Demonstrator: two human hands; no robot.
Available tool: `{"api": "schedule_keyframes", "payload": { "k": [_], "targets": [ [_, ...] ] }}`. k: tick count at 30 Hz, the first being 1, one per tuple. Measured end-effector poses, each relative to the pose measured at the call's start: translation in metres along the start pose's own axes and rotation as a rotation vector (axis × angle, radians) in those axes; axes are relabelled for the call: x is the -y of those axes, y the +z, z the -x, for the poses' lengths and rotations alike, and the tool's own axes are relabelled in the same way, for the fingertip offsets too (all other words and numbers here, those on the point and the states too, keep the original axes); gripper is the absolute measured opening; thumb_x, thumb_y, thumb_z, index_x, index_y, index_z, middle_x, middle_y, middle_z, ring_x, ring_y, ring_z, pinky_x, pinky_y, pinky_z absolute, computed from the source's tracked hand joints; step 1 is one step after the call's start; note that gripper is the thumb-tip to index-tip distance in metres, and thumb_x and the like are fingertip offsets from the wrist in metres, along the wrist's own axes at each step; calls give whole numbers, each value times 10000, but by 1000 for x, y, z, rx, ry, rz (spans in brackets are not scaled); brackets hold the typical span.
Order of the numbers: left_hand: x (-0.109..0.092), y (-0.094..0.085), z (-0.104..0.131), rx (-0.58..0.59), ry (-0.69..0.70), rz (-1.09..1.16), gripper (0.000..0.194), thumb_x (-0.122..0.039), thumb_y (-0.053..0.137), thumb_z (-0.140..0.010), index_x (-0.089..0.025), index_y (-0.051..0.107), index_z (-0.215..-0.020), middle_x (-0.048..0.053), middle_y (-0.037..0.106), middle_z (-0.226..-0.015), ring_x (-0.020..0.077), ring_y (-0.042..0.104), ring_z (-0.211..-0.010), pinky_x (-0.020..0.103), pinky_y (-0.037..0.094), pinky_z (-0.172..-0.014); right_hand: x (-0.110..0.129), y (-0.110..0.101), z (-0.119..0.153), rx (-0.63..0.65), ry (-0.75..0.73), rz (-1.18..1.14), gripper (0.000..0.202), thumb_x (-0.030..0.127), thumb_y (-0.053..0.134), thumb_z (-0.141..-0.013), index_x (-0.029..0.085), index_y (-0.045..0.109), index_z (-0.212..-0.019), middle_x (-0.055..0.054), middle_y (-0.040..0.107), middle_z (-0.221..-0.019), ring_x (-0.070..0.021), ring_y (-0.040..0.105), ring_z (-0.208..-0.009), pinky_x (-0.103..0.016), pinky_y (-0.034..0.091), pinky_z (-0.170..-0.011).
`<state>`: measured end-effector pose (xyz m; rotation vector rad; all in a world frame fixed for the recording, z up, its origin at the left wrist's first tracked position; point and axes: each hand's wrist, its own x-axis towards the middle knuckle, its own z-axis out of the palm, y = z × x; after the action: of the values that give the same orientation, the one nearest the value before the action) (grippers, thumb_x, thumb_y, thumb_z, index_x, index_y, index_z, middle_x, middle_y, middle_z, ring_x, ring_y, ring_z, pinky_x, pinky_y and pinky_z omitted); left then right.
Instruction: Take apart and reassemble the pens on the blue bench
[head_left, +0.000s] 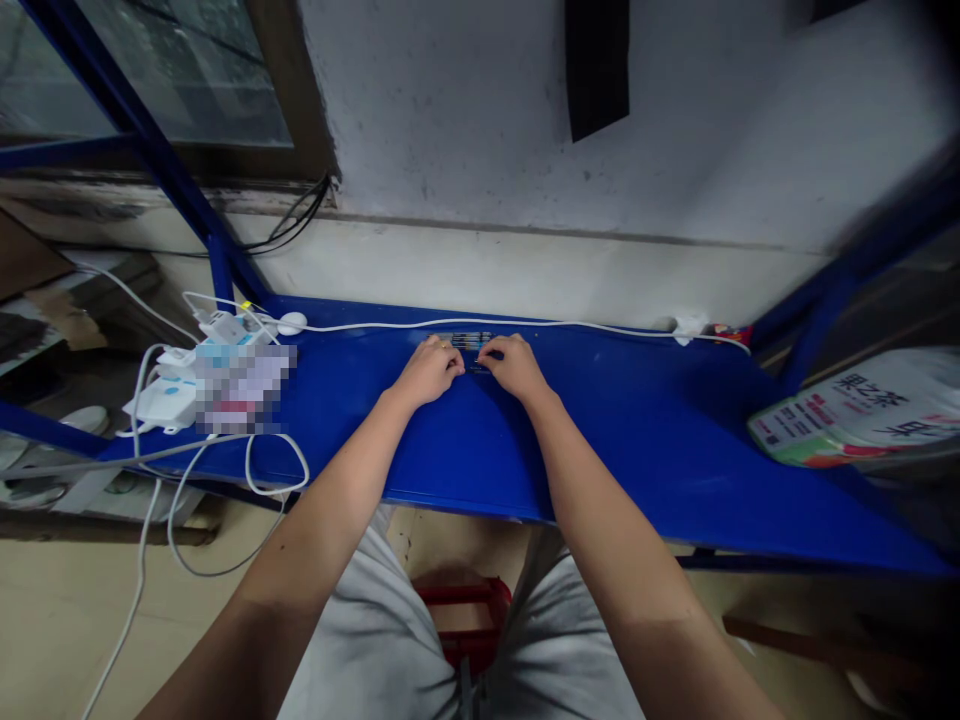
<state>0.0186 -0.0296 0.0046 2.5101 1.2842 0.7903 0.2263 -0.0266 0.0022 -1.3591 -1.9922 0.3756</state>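
Observation:
Several thin pens or pen-like sticks (470, 340) lie side by side on the blue tabletop (465, 450), just beyond my fingers. My left hand (433, 370) rests at their left end, fingers curled together and a ring on one of them. Opposite it, my right hand (514, 363) pinches thumb and forefinger together near the sticks' right end. A small dark piece shows between the two hands, too small to name. What either set of fingertips holds is hidden or too tiny to make out.
On the left sit white power strips and plugs (169, 390) with looping white cables. A white cable (420, 325) runs along the back edge. At the right lies a large labelled bottle (862, 405). A red stool (469, 610) is below, between my legs.

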Motion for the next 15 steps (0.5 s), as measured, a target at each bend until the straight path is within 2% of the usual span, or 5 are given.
{"api": "schedule_keyframes", "payload": {
  "k": [5, 10, 15],
  "targets": [
    [-10, -3, 0, -94, 23, 42, 130, -172, 615, -961, -222, 710, -889, 64, 701, -949, 265, 567, -1002, 440, 467, -984, 11, -12, 8, -7, -140, 23, 70, 243, 781, -857, 271, 819, -909, -59, 747, -1123, -287, 555, -1096, -478, 432, -1000],
    [-14, 0, -1, -121, 20, 63, 189, -174, 546, -993, -221, 695, -887, 73, 696, -971, 268, 574, -1016, 447, 467, -989, 10, -13, 10, 47, -138, 115, 142, 159, 727, -885, 262, 818, -920, -71, 749, -1013, -282, 544, -999, -471, 439, -967],
    [-13, 0, 1, -100, 13, 39, 147, -159, 587, -940, -220, 704, -874, 78, 696, -968, 282, 578, -1012, 463, 469, -996, 6, -12, 10, 52, -133, 122, 91, 205, 752, -879, 247, 822, -921, -86, 736, -1016, -281, 539, -978, -477, 441, -967]
  ]
}}
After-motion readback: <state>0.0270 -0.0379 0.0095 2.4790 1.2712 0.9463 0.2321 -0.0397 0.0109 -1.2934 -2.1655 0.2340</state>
